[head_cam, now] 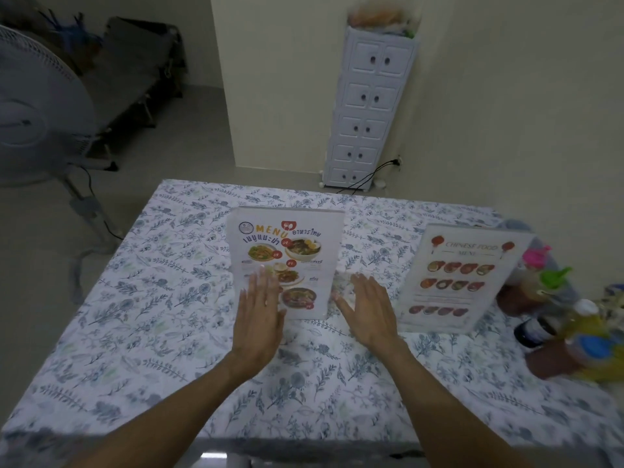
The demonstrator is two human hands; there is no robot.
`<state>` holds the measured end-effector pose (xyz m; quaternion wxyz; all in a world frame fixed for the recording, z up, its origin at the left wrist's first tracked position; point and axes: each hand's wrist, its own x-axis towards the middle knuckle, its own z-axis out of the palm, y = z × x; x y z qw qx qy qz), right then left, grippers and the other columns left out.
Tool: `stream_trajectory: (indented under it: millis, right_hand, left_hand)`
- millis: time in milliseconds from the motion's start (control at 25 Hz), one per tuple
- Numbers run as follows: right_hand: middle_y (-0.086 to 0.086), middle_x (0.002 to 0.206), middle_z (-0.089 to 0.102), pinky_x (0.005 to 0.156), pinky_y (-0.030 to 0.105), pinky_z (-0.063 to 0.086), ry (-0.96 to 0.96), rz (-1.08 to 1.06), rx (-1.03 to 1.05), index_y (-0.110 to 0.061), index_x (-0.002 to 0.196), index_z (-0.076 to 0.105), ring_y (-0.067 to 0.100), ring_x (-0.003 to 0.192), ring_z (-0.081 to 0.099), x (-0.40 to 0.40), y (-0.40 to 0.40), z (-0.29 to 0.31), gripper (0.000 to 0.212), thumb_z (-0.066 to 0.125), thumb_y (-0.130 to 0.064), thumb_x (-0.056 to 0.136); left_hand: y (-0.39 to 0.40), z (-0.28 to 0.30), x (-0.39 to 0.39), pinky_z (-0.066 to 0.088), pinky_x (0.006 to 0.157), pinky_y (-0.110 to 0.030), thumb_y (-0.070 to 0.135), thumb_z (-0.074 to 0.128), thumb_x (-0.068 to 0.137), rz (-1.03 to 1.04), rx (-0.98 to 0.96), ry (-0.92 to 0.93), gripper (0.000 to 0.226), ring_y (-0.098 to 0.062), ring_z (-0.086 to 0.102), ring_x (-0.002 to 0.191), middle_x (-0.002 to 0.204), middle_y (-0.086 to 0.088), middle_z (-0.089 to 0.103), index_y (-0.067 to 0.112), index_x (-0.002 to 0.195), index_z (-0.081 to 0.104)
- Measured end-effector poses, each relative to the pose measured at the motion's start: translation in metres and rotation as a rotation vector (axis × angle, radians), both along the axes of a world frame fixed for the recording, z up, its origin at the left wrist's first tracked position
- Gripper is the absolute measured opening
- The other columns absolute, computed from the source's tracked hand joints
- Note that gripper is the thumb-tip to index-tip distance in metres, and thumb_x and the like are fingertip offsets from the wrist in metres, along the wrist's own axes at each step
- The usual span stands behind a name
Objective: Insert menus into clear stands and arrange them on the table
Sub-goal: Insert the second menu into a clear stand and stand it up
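Menus in clear stands: "MENU" sheet (287, 261) and "CHINESE FOOD MENU" sheet (459, 278) upright on floral tablecloth (135, 315); left hand (260, 312) and right hand (368, 309) flat, fingers together, holding nothing.

"MENU" on centre menu (297, 251), "CHINESE FOOD" right menu (462, 278)

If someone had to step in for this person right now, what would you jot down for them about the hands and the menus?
Left hand: open, flat, in front of the Thai food menu stand, gripping nothing.
Right hand: open, empty, just right of that stand.
Chinese food menu stand: upright toward the right, beside the sauce bottles.
Done: both menus sit in stands on the floral tablecloth.
Left: perhaps a final straightening; no loose menus in view.
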<state>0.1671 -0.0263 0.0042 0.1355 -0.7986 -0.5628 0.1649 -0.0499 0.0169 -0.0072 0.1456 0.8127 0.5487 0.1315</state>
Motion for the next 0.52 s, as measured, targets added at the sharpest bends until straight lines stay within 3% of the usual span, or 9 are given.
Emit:
stream_trajectory:
  millis: [120, 520]
  right_hand:
    - [0.006, 0.162, 0.02, 0.124, 0.04, 0.003, -0.057, -0.016, 0.001, -0.017, 0.152, 0.021, 0.021, 0.15, 0.009, 0.025, -0.027, 0.001, 0.075, 0.028, -0.062, 0.094]
    - [0.004, 0.16, 0.026, 0.123, 0.041, 0.012, -0.049, -0.358, 0.058, -0.017, 0.151, 0.024, 0.021, 0.149, 0.016, 0.126, -0.103, 0.03, 0.07, 0.037, -0.057, 0.094]
  left_hand:
    - [-0.011, 0.001, 0.036, 0.0, 0.123, -0.042, 0.035, 0.029, 0.101, -0.16, 0.006, 0.111, 0.064, -0.026, -0.012, 0.15, 0.162, -0.006, -0.014, 0.016, 0.153, -0.002]
    - [-0.008, 0.01, 0.164, -0.01, 0.119, -0.042, 0.046, 0.026, 0.099, -0.489, -0.047, 0.176, 0.069, -0.025, -0.019, 0.148, 0.162, -0.005, -0.015, 0.016, 0.152, -0.007]
